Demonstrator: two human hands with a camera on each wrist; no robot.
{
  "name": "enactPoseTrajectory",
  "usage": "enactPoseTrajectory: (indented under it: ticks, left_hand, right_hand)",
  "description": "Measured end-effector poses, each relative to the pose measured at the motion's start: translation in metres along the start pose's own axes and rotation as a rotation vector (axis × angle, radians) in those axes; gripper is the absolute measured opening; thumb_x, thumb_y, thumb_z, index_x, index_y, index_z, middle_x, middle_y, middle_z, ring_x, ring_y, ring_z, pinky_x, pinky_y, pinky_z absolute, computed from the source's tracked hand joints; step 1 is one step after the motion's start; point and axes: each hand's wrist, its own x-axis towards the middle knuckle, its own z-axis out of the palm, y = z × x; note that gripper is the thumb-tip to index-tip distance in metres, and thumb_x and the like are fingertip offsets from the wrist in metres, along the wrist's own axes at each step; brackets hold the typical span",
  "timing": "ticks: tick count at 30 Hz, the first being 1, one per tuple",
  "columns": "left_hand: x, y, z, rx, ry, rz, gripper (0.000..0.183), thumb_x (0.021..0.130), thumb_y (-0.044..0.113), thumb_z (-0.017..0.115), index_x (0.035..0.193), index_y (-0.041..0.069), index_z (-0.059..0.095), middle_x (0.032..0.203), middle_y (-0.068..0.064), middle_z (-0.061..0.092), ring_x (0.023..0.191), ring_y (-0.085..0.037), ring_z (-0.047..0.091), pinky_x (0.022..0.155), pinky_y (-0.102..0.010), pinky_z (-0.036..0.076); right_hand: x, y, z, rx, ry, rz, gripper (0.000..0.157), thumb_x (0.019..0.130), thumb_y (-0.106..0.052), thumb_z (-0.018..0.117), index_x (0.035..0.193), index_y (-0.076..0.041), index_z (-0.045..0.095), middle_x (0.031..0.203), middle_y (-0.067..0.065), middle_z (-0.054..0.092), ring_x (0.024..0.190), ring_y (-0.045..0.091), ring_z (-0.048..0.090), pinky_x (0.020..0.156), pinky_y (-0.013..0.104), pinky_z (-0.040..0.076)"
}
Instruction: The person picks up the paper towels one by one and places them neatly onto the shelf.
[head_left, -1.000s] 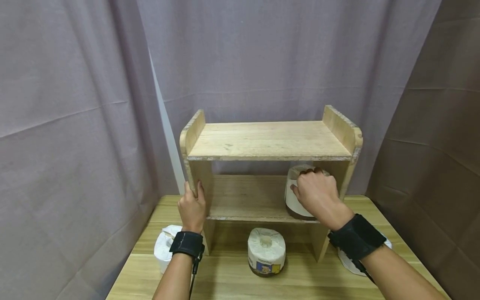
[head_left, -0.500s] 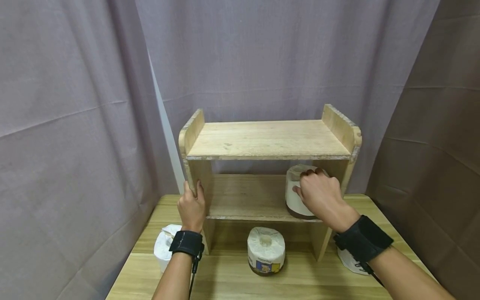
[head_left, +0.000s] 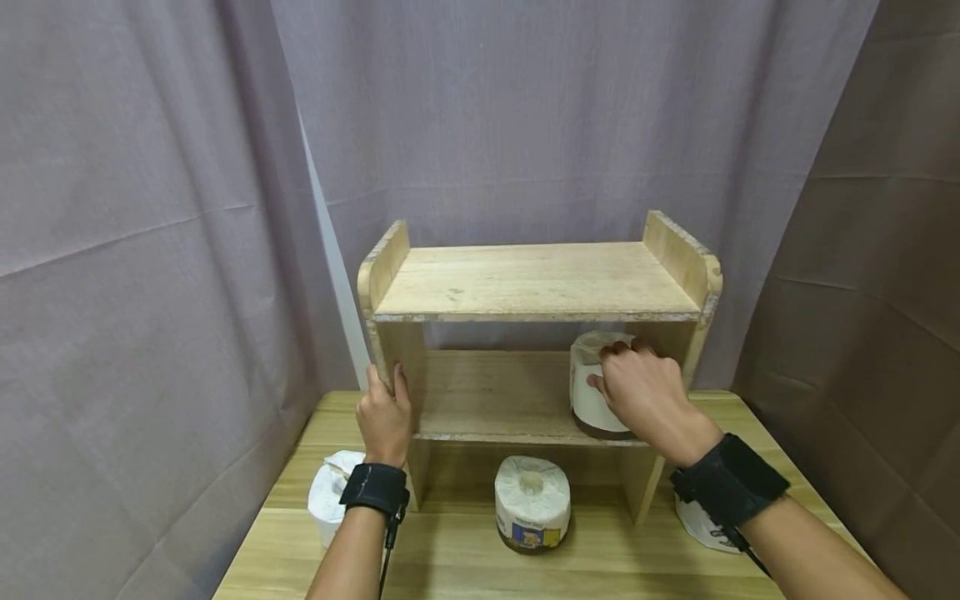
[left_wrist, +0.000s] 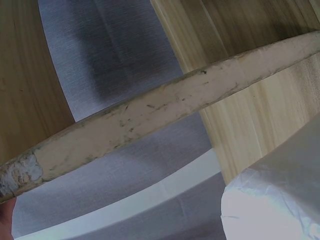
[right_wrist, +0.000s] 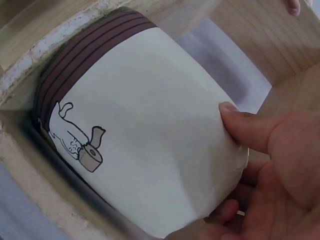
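A two-tier wooden shelf (head_left: 536, 279) stands on the table. My left hand (head_left: 384, 421) grips the front edge of its left side panel, thumb on the inner face; the left wrist view shows mostly that panel edge (left_wrist: 150, 107). At the right end of the lower tier is a wrapped toilet roll (head_left: 592, 400), upright, close to the right side panel. My right hand (head_left: 641, 387) holds this roll from the front and top. In the right wrist view the thumb presses the cream wrapper (right_wrist: 150, 115) and the fingers curl at the roll's top, partly hidden.
Another wrapped toilet roll (head_left: 532, 504) stands on the wooden table (head_left: 450, 571), in front of the gap under the lower tier. One white roll (head_left: 326, 500) is left of the shelf; another (head_left: 701, 529) is half hidden under the right wrist. Grey curtains (head_left: 525, 108) hang behind and beside.
My right hand has shifted slightly to the right on the roll, uncovering a little more of its front. The left hand and the shelf have stayed in place.
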Motion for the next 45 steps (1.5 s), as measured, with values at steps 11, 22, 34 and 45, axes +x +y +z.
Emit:
enactPoseTrajectory:
  ticks: [11, 22, 34, 45]
  left_hand:
    - [-0.003, 0.002, 0.0, 0.014, -0.014, -0.037, 0.03, 0.106, 0.023, 0.065, 0.102, -0.005, 0.055, 0.062, -0.03, 0.062, 0.06, -0.057, 0.065, 0.051, -0.064, 0.047]
    - [0.003, -0.001, -0.002, 0.017, 0.003, -0.014, 0.03, 0.106, 0.022, 0.065, 0.101, -0.005, 0.055, 0.059, -0.027, 0.06, 0.057, -0.055, 0.065, 0.049, -0.063, 0.047]
    - [-0.001, -0.003, -0.003, 0.04, 0.021, -0.006, 0.028, 0.105, 0.021, 0.066, 0.097, -0.003, 0.054, 0.051, -0.017, 0.053, 0.053, -0.053, 0.062, 0.048, -0.062, 0.044]
    - [-0.001, 0.008, 0.004, 0.017, 0.02, 0.009, 0.026, 0.104, 0.019, 0.067, 0.097, -0.002, 0.054, 0.052, -0.016, 0.054, 0.051, -0.05, 0.063, 0.045, -0.06, 0.045]
  right_hand:
    - [0.001, 0.007, -0.002, 0.103, -0.056, 0.022, 0.037, 0.093, -0.035, 0.081, 0.076, -0.008, 0.063, 0.066, 0.005, 0.051, 0.054, 0.026, 0.055, 0.04, 0.046, 0.043]
    - [0.019, -0.011, 0.0, 0.044, 0.059, 0.116, 0.063, 0.099, -0.045, 0.072, 0.055, -0.015, 0.039, 0.053, -0.003, 0.029, 0.042, 0.018, 0.036, 0.038, 0.032, 0.023]
    - [0.028, -0.029, 0.018, -0.006, 0.194, 0.186, 0.063, 0.094, -0.038, 0.078, 0.053, -0.011, 0.038, 0.054, 0.01, 0.042, 0.057, 0.041, 0.059, 0.037, 0.041, 0.033]
    - [0.028, -0.025, 0.015, -0.083, 0.196, 0.187, 0.064, 0.094, -0.037, 0.078, 0.051, -0.008, 0.041, 0.05, 0.009, 0.037, 0.072, 0.051, 0.062, 0.044, 0.049, 0.044]
